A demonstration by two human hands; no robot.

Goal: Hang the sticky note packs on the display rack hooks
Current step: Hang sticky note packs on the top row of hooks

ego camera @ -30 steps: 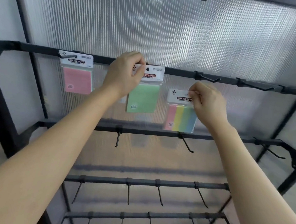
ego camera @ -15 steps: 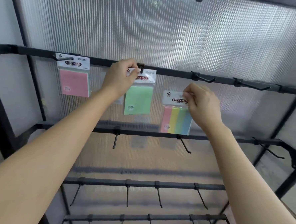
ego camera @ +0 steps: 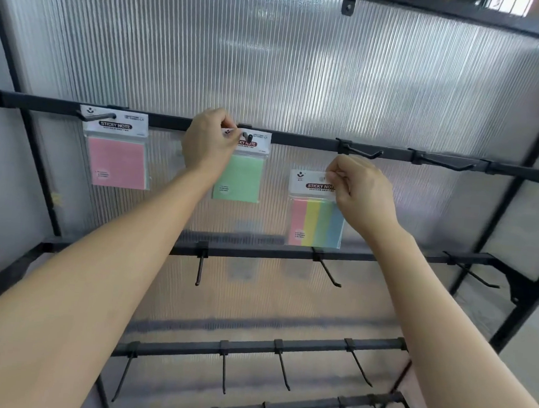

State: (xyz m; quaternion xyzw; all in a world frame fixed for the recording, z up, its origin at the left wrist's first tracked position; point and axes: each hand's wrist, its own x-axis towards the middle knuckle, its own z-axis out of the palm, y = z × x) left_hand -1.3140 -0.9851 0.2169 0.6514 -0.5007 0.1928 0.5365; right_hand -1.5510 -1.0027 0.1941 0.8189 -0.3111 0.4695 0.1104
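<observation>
Pinching green pack (ego camera: 241, 175) at its hook (ego camera: 249, 137) with left hand (ego camera: 207, 143) fingers; pinching 4-colour pack (ego camera: 316, 222) below top bar (ego camera: 297, 140) with right hand (ego camera: 365, 195) fingers.

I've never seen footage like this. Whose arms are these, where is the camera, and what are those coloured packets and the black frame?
No machine here: a person works with bare hands, filmed by one camera worn on the head, looking forward. The black frame is a display rack with bars of hooks, in front of a ribbed translucent panel. A pink pack of sticky notes hangs on the top bar. The left hand pinches the header of a green pack, whose hook pokes through. The right hand pinches a striped pack just below an empty hook, not yet hung.
</observation>
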